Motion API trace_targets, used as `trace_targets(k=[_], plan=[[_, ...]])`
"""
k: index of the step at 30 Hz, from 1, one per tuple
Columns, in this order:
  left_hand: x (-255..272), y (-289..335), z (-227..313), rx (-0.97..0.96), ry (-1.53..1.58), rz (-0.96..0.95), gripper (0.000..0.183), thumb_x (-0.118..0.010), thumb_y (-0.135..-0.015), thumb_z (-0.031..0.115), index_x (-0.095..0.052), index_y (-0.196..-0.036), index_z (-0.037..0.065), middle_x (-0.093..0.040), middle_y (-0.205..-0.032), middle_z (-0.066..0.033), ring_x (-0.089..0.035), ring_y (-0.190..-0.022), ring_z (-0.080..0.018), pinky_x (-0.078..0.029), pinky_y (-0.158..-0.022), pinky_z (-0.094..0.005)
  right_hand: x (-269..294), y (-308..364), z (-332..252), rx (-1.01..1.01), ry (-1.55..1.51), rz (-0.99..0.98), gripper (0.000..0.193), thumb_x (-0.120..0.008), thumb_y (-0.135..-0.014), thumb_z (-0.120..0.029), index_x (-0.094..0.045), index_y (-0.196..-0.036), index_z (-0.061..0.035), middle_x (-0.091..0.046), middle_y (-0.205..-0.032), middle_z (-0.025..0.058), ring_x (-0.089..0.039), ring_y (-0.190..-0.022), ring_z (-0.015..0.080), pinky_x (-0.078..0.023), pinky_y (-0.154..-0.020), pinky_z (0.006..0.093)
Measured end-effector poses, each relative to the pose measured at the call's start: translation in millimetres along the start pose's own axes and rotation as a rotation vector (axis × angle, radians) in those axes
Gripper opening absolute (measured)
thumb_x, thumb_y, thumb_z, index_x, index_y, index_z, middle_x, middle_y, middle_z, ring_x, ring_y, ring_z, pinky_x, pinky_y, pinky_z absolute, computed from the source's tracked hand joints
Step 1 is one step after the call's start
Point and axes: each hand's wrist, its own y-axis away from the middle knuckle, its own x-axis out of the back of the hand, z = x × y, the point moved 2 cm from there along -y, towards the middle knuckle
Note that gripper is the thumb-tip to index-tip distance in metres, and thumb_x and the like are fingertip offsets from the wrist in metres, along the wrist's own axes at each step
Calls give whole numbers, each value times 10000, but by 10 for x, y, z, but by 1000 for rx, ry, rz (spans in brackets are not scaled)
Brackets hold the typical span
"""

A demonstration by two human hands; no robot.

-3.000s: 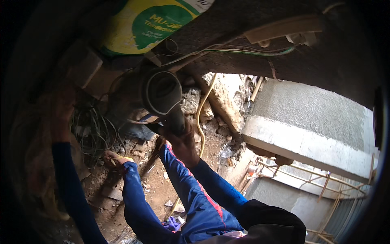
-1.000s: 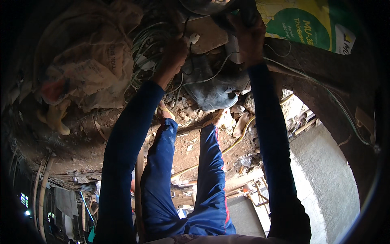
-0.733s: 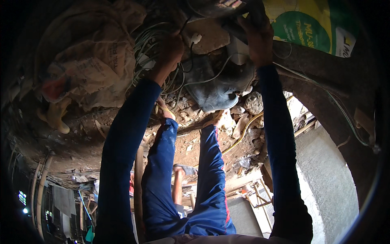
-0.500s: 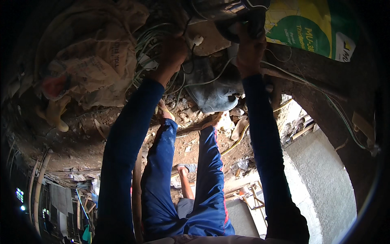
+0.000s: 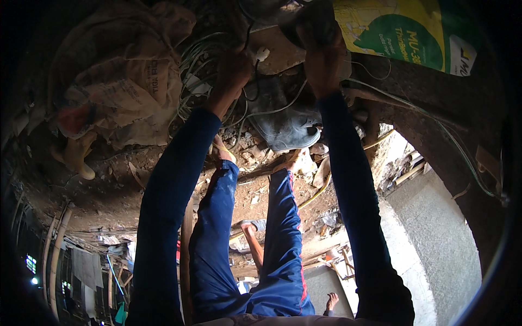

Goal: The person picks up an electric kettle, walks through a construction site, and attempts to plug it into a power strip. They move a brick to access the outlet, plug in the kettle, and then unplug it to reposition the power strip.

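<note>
My left hand (image 5: 235, 68) is closed, held up at the top beside a loose coil of pale wire (image 5: 190, 70). What it grips, if anything, I cannot make out. A thin black cord (image 5: 249, 35) runs close to its fingers, with a white plug (image 5: 262, 54) just to the right. My right hand (image 5: 323, 68) is closed on the lower right part of a dark, rounded, shiny object (image 5: 272, 12), whose kind is lost in shadow at the top edge. Between and below my hands, a dark rubber boot (image 5: 285, 127) lies on the rubble.
Brown sacking (image 5: 125, 81) is heaped at left, above a yellowish boot (image 5: 79, 157). A yellow-green bag (image 5: 402, 35) lies at upper right. Wire (image 5: 429, 114) trails along the right. Another person's leg (image 5: 253, 244) and hand (image 5: 332, 300) show below, near a grey slab (image 5: 435, 217).
My right hand and the dark object have shifted slightly left and up. My left hand stays near the wire coil. Another person's hand has appeared at the lower right.
</note>
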Motion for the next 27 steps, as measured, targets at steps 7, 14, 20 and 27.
trace_targets(k=[7,14,20,27], plan=[[42,-133,-86,-130,-140,-98,340,-500,-1015,139,-574,-1343,91,-561,-791,-37,-514,-664,-145,-371,-527,-309,34,-121,65,-160,-90,40,533,-818,-850,-137,-559,-1287,21,-643,-1206,117,-617,-1080,211,-510,-923,346],[-8,-98,56,17,11,-30,274,-464,-1083,179,-585,-1320,113,-512,-789,61,-438,-585,-62,-321,-447,-249,-228,128,82,-169,251,274,663,-815,-846,-266,-509,-1355,27,-593,-1226,159,-583,-1114,285,-481,-950,408],[-65,-78,297,-405,-573,136,229,-481,-960,64,-635,-1112,-10,-650,-934,-195,-631,-826,-336,-488,-707,-425,-504,164,108,-150,143,302,701,-832,-827,-329,-532,-1329,57,-640,-1233,188,-639,-1077,310,-519,-929,425],[113,-98,299,-119,-348,55,389,-451,-1032,115,-589,-1384,22,-607,-775,-70,-489,-566,-138,-386,-479,-368,45,-203,27,-136,429,113,615,-819,-843,-323,-580,-1264,56,-676,-1175,216,-660,-1083,334,-527,-917,428]])
